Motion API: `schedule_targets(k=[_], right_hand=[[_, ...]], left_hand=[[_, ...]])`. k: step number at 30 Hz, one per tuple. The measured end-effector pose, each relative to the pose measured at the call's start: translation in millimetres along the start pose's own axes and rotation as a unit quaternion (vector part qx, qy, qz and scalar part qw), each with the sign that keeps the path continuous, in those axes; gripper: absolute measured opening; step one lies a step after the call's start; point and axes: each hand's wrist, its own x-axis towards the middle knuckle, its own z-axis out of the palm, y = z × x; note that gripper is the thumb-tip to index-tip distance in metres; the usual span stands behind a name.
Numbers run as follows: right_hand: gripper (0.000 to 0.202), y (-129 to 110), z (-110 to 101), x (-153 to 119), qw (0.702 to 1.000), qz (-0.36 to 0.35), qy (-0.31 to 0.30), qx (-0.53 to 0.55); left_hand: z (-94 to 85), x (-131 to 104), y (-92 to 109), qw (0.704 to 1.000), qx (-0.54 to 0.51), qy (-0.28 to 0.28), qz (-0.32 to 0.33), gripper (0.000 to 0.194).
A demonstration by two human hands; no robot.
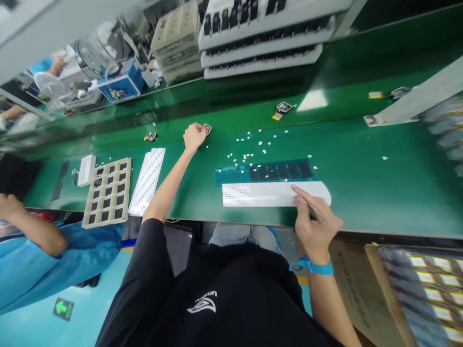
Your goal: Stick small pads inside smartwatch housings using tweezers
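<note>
My left hand [193, 138] is stretched out over the green bench, its fingers closed on the edge of a small square part with a pale rim [207, 128], perhaps a watch-like module. My right hand [316, 221] grips thin tweezers [315, 209] like a pen. Their tip lies over the top edge of a white label strip [271, 194] with rows of small dark print at its left. Just behind that strip is a blue-green film sheet [227, 176] with dark slots. Many small white scraps [260, 143] are scattered between the film and my left hand.
Similar modules with yellow tabs [283, 107] lie along the conveyor-like green strip. To the left are printed white sheets [147, 180] and a beige compartment tray [107, 193] with dark pieces. Stacked white trays [260, 58] stand at the back. A co-worker's arm [36, 226] is at far left.
</note>
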Motion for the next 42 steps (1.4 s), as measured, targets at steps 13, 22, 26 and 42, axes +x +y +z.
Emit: schedule_targets(k=[13,22,26,42], right_hand=[[0.033,19,12,-21,1.0,0.009,-0.012,0.025],[0.039,36,29,-36,0.998,0.044,-0.004,0.041],[0.04,37,36,-35,0.996,0.065,0.01,0.053],[0.039,-22,31,-8,0.992,0.02,-0.091,0.086]], left_hand=[[146.1,24,184,0.986,0.029,-0.121,0.111,0.046],[123.7,27,179,0.962,-0.023,-0.243,0.123,0.043],[96.8,16,164,0.951,-0.072,-0.283,0.099,0.045],[27.8,-210,25,0.856,-0.433,-0.277,0.06,0.074]])
